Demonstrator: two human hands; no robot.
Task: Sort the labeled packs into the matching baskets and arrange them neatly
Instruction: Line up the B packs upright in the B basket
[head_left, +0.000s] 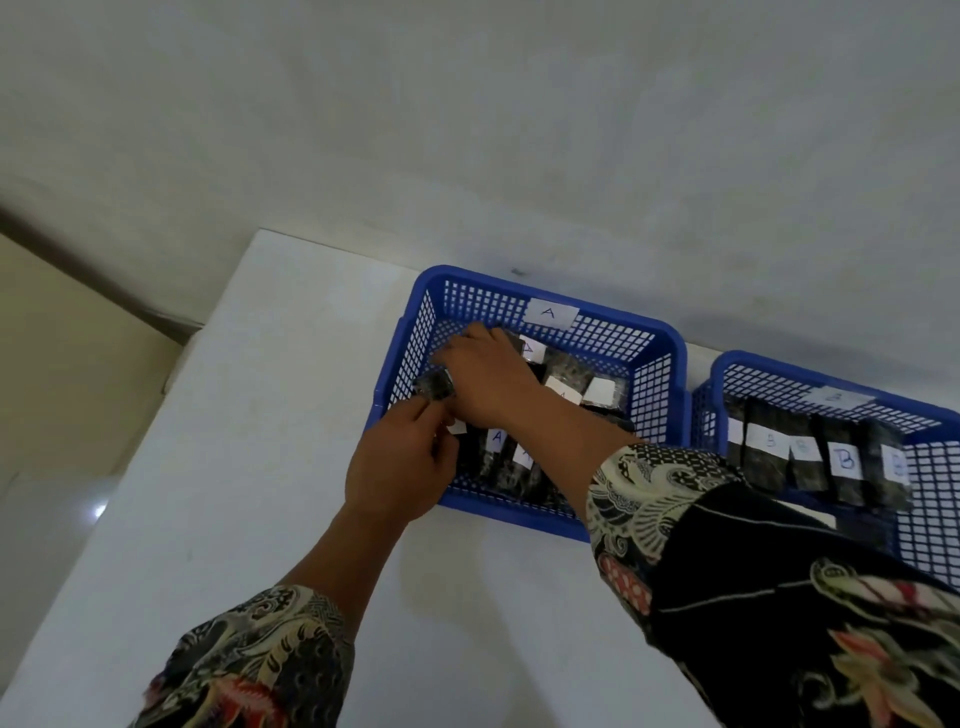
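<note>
Reaching into a blue plastic basket (660, 374) tagged with a paper label "A" (550, 313), two bare hands work over dark packs, seen from a head-worn camera looking down. The basket sits on a white worktop (260, 415) against a pale wall.

The left hand (400, 467) is at the basket's near-left corner, its fingers curled round a dark pack (435, 387) that tilts up over the left wall; its label is hidden, so the letter cannot be read. The right hand (488, 374) reaches across inside the basket, palm down, fingers bent over the packs near the far-left side. Whether it grips one or only presses on them cannot be told, because the back of the hand covers what lies beneath.

More dark packs with white labels (563, 387) lie in this basket, some showing an "A", others blurred or covered by the right forearm.

Just beside it to the right stands a second blue basket (727, 374), cut off by the picture's right edge. Its own label is too blurred to read. A row of upright dark packs (841, 457) stands inside, several marked "B".

Both arms wear patterned sleeves (649, 499), which hide the near-right corner of the first basket.
</note>
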